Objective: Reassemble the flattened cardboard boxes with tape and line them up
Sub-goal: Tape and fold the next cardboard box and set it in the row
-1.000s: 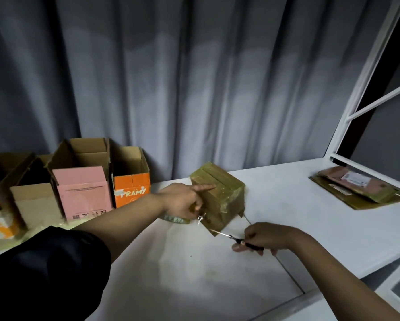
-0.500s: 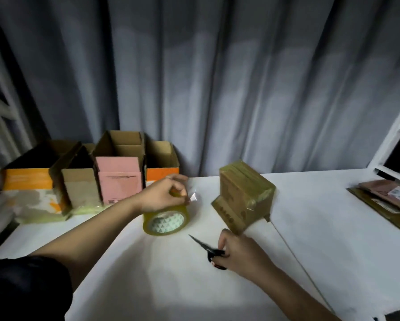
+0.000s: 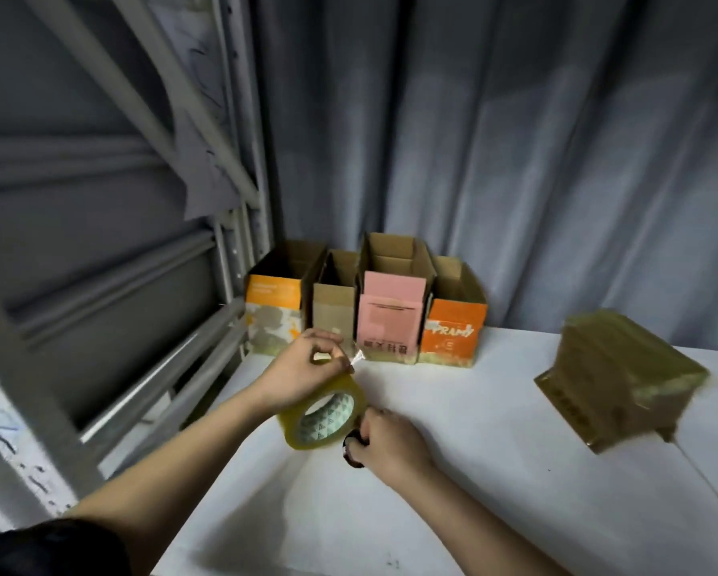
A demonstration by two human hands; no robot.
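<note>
Tape roll (image 3: 323, 413) gripped from above by left hand (image 3: 303, 374); right hand (image 3: 384, 444) fingers curled around scissors (image 3: 352, 450).

The taped box (image 3: 617, 378) on the right was smeared by motion blur, its markings unreadable. The scissors (image 3: 352, 449) were mostly hidden under the right hand (image 3: 390, 444), only dark handle loops being seen.

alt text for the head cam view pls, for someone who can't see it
A person's left hand grips a roll of clear packing tape on a white table, while the right hand beside it holds black-handled scissors. Four open cardboard boxes stand in a row against a grey curtain, and a tape-wrapped box sits apart to the right.
</note>
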